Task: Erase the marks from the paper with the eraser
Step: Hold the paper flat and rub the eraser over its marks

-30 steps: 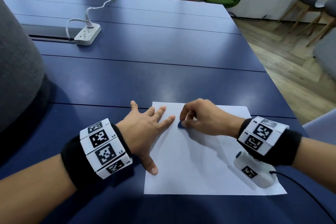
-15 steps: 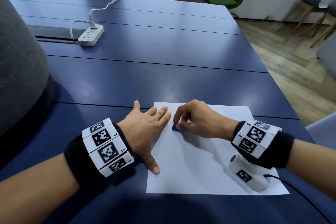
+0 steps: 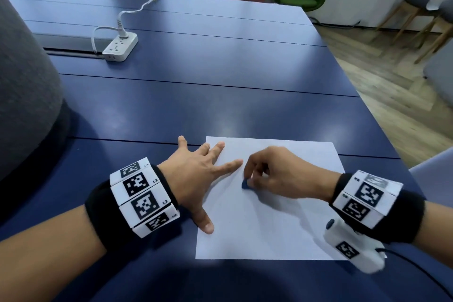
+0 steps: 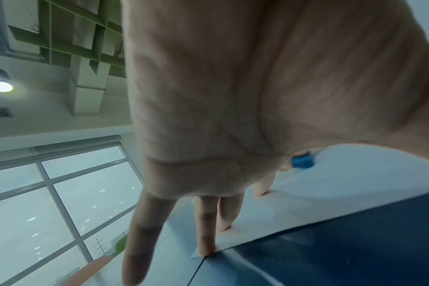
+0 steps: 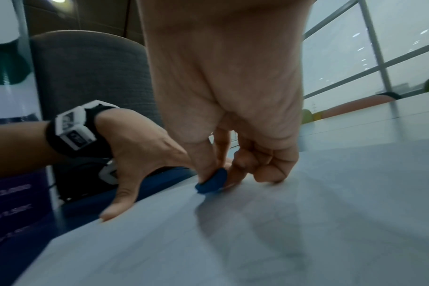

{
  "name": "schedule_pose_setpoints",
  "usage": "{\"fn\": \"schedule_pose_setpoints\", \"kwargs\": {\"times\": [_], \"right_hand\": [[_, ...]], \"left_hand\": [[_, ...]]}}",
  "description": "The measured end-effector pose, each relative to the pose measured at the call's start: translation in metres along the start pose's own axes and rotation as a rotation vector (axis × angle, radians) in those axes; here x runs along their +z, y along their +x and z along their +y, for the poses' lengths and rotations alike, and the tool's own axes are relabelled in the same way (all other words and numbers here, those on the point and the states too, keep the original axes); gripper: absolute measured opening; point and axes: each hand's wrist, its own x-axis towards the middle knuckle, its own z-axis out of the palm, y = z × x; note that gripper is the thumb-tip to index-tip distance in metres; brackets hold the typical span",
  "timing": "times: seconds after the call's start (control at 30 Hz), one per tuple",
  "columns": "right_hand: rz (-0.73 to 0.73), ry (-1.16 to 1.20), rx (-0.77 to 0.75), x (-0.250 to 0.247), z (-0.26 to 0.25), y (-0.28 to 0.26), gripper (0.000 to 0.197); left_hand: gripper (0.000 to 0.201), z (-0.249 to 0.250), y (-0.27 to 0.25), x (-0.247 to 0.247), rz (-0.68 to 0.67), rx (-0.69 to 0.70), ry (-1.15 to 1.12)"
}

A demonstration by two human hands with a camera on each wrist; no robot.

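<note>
At the upper left of the head view I see a white power strip (image 3: 120, 47) with its cord on the smooth dark blue table (image 3: 220, 86). Lower down, my left hand (image 3: 196, 176) lies flat with fingers straight and spread, the fingertips (image 4: 206, 249) and thumb pressing the left edge of the paper (image 3: 269, 228). The paper is a plain white rectangular sheet at the lower centre; I cannot make out marks on it. Just right of the left index finger, my right hand (image 3: 282, 174) pinches the small rounded blue eraser (image 3: 245, 184) between thumb and curled fingers, its lower edge touching the paper. Bare sheet spreads below and right of the eraser, and the table edge runs along the right.
</note>
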Motion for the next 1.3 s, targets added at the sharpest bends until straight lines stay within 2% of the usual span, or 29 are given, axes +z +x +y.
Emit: {"fn": "schedule_pose_setpoints", "kwargs": {"times": [0.07, 0.1, 0.2, 0.23, 0.33, 0.4, 0.53, 0.57, 0.67, 0.7, 0.73, 0.83, 0.87, 0.9, 1.0, 1.03, 1.07, 1.17, 1.2, 1.23, 1.3], "right_hand": [[0.081, 0.023, 0.03, -0.001, 0.003, 0.001, 0.006], [0.059, 0.038, 0.017, 0.0, 0.003, -0.002, 0.006], [-0.157, 0.019, -0.051, 0.005, -0.005, -0.015, 0.007], [-0.178, -0.001, -0.056, 0.004, -0.006, -0.014, 0.007], [0.006, -0.004, -0.025, 0.001, 0.0, -0.003, 0.005], [0.039, 0.044, -0.031, 0.003, 0.001, -0.005, 0.006], [-0.257, 0.018, -0.146, 0.007, -0.008, -0.021, 0.013], [-0.242, -0.007, -0.156, 0.005, -0.008, -0.018, 0.013], [-0.022, -0.01, -0.11, 0.004, -0.003, -0.005, 0.01], [0.008, 0.012, -0.097, 0.005, -0.001, -0.005, 0.009], [-0.014, 0.034, -0.1, 0.006, -0.001, -0.008, 0.009], [-0.239, 0.033, -0.142, 0.008, -0.008, -0.021, 0.013], [-0.258, 0.011, -0.151, 0.008, -0.01, -0.02, 0.014], [-0.218, -0.008, -0.149, 0.006, -0.01, -0.015, 0.014], [0.038, 0.015, -0.068, 0.005, -0.005, 0.007, 0.007], [0.065, 0.045, -0.049, 0.006, -0.004, 0.008, 0.005], [0.033, 0.065, -0.056, 0.008, -0.005, 0.004, 0.006], [-0.247, 0.04, -0.119, 0.012, -0.014, -0.014, 0.012], [-0.282, 0.008, -0.133, 0.011, -0.017, -0.015, 0.013], [-0.241, -0.026, -0.13, 0.009, -0.017, -0.011, 0.012], [-0.05, -0.044, -0.08, 0.006, -0.012, 0.001, 0.006]], "left_hand": [[0.139, 0.0, 0.0, 0.001, 0.003, -0.002, -0.002], [0.139, 0.0, 0.0, 0.001, 0.002, -0.004, -0.004], [0.14, 0.001, 0.0, 0.0, -0.008, -0.006, 0.002], [0.14, 0.001, 0.001, 0.0, -0.007, -0.007, 0.008], [0.14, 0.0, 0.001, 0.0, 0.0, -0.008, 0.019], [0.139, 0.0, 0.001, 0.0, 0.0, -0.011, 0.021], [0.139, 0.001, 0.0, 0.0, -0.014, -0.012, 0.026], [0.139, 0.001, 0.0, 0.0, -0.012, -0.01, 0.027], [0.139, 0.0, 0.0, 0.0, -0.003, -0.006, 0.034], [0.139, 0.0, 0.0, 0.0, -0.005, -0.007, 0.034], [0.139, -0.001, 0.0, 0.0, -0.007, -0.008, 0.031], [0.142, -0.001, -0.001, 0.0, -0.015, -0.013, 0.02], [0.144, -0.002, -0.001, 0.0, -0.014, -0.014, 0.02], [0.146, -0.002, -0.001, 0.0, -0.01, -0.015, 0.017], [0.151, -0.002, -0.003, 0.0, 0.001, -0.019, -0.001], [0.151, -0.002, -0.004, -0.001, 0.001, -0.018, -0.008], [0.151, -0.003, -0.005, -0.001, 0.0, -0.018, -0.016], [0.151, -0.003, -0.005, -0.002, -0.017, -0.016, -0.033], [0.15, -0.003, -0.005, -0.002, -0.02, -0.014, -0.033], [0.15, -0.003, -0.005, -0.002, -0.017, -0.011, -0.029], [0.15, -0.002, -0.005, -0.002, -0.005, -0.006, -0.028]]}}
